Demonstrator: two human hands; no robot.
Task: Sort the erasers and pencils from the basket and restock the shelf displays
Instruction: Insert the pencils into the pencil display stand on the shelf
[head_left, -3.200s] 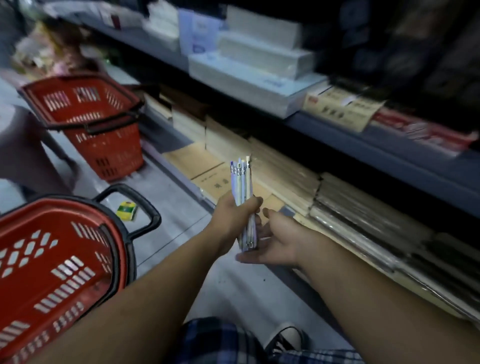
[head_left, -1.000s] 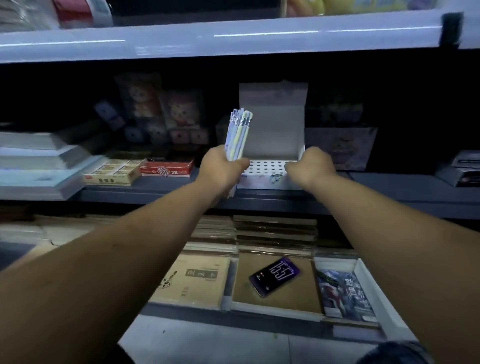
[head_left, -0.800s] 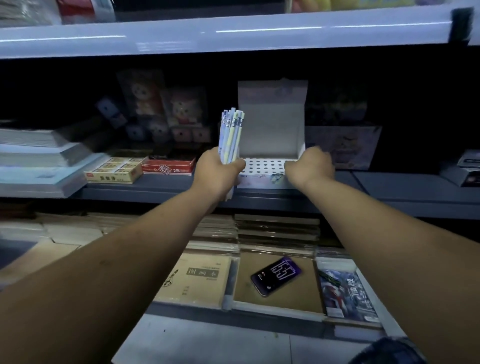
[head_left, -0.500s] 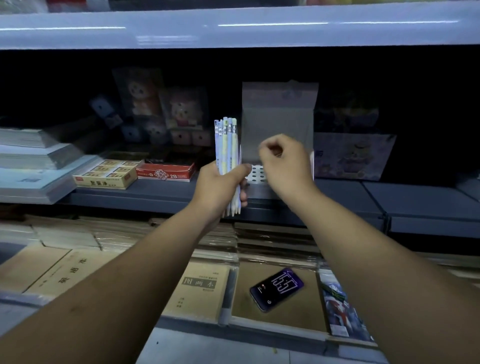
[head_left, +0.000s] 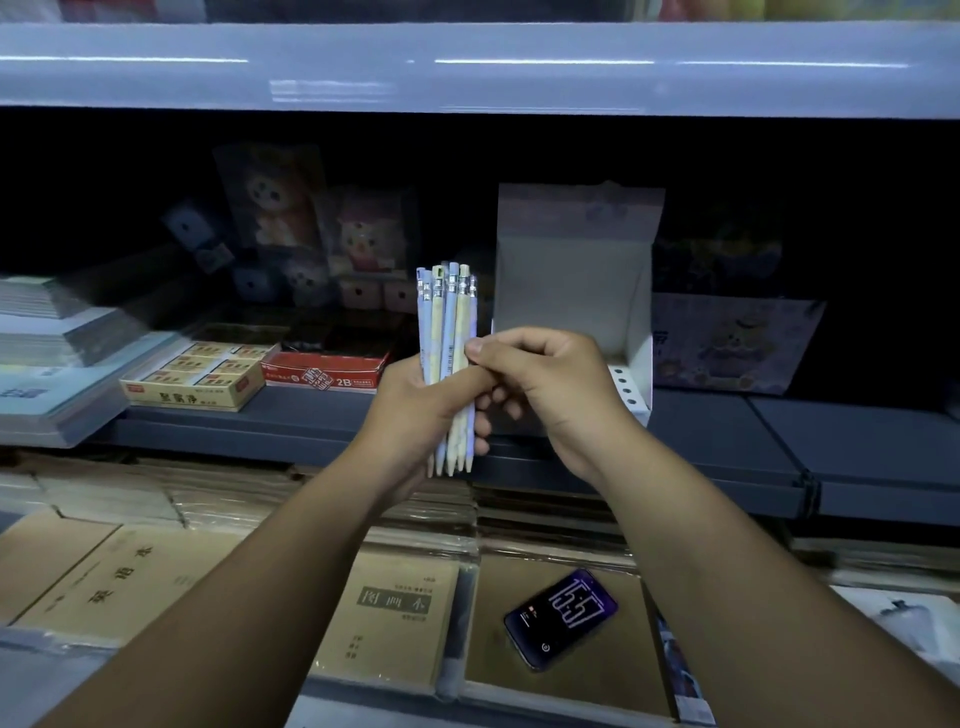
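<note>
before the white display box (head_left: 571, 291) on the shelf (head_left: 311, 421), left hand (head_left: 410, 415) grips upright pencils (head_left: 448, 364), fingers curled tight; right hand (head_left: 550, 379) pinches one pencil's middle.

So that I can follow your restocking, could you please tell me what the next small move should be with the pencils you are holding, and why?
Probably slide one pencil up out of the bunch of pencils toward the display box. The right hand pinches one at the bunch's right edge, the left hand grips the rest upright, and the box's holed tray stands open just behind.
</note>
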